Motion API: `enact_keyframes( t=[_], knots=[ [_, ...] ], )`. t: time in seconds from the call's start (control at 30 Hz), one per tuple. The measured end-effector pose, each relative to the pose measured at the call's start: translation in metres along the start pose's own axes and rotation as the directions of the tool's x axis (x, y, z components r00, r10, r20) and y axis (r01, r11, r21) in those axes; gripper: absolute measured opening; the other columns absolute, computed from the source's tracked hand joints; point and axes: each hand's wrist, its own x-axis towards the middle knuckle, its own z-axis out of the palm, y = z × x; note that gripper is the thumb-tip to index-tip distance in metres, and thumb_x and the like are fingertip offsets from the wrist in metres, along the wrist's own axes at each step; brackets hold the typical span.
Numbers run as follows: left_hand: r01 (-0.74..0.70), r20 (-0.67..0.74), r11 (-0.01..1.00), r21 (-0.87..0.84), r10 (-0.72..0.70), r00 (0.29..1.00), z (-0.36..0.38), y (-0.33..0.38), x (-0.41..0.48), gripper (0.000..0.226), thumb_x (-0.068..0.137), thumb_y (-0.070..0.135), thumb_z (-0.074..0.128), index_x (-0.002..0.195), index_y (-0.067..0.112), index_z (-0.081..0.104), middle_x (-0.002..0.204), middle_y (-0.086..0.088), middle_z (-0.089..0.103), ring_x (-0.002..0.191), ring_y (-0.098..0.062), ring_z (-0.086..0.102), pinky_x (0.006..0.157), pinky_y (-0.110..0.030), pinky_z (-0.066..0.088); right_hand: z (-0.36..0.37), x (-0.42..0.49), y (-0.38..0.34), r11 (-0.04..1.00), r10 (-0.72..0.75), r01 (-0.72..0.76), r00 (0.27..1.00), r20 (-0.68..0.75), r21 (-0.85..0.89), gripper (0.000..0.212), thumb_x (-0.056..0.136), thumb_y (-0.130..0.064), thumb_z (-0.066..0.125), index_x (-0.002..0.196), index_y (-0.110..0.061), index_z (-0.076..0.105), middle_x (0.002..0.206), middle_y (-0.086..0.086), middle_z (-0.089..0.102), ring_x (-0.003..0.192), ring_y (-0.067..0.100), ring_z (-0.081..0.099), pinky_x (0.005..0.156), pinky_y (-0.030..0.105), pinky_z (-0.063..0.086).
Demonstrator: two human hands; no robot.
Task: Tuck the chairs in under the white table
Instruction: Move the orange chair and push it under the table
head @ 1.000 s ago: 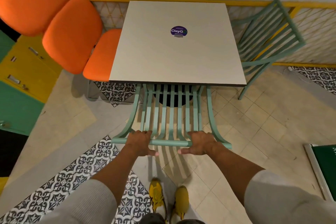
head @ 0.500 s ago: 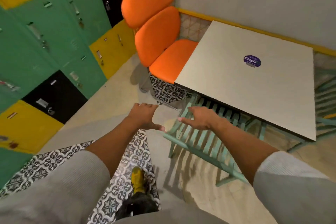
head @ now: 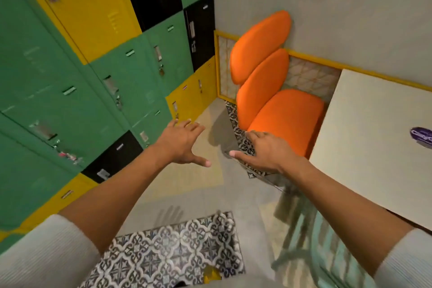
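Note:
The white table (head: 374, 147) fills the right side, with a purple sticker (head: 422, 137) on its top. An orange padded chair (head: 280, 110) stands against the wall at the table's left edge, its seat partly under the tabletop. A mint-green slatted chair (head: 327, 248) sits blurred at the lower right, tucked under the table's near edge. My left hand (head: 182, 142) hangs in the air with fingers spread, holding nothing. My right hand (head: 264, 152) is also open, just in front of the orange seat's near corner, and I cannot tell if it touches it.
A wall of green, yellow and black lockers (head: 93, 65) runs along the left. A yellow rail with lattice panels (head: 311, 77) lines the grey wall. Patterned floor tiles (head: 173, 252) lie below my arms, with a yellow shoe tip (head: 211, 272) at the bottom.
Both hands let go of the mint chair's backrest and lifted off it. My view swung left toward the orange chair and lockers, and both open hands now reach near the orange seat.

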Motion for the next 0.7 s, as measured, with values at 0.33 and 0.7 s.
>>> enact_keyframes(
  t=[0.33, 0.7],
  knots=[
    [-0.122, -0.182, 0.992, -0.032, 0.114, 0.977, -0.083, -0.155, 0.105, 0.127, 0.069, 0.106, 0.04, 0.169, 0.033, 0.013, 0.177, 0.007, 0.013, 0.163, -0.017, 0.01, 0.13, -0.049, 0.008, -0.097, 0.143, -0.012, 0.988, 0.142, -0.13, 0.978, -0.155, 0.083, 0.123, 0.071, -0.108, 0.012, 0.168, -0.033, 0.014, 0.177, -0.011, 0.007, 0.163, 0.019, 0.01, 0.121, 0.056, 0.033],
    [-0.404, -0.13, 0.898, 0.175, 0.428, 0.894, -0.186, -0.243, 0.323, 0.124, 0.073, 0.104, 0.037, 0.17, 0.034, 0.004, 0.177, 0.012, 0.003, 0.163, -0.011, 0.0, 0.13, -0.041, 0.004, -0.161, 0.295, 0.006, 0.93, 0.35, -0.317, 0.919, -0.183, 0.187, 0.102, 0.09, -0.092, 0.023, 0.169, -0.031, 0.003, 0.178, -0.008, 0.001, 0.163, 0.02, 0.009, 0.12, 0.045, 0.033]
  ],
)
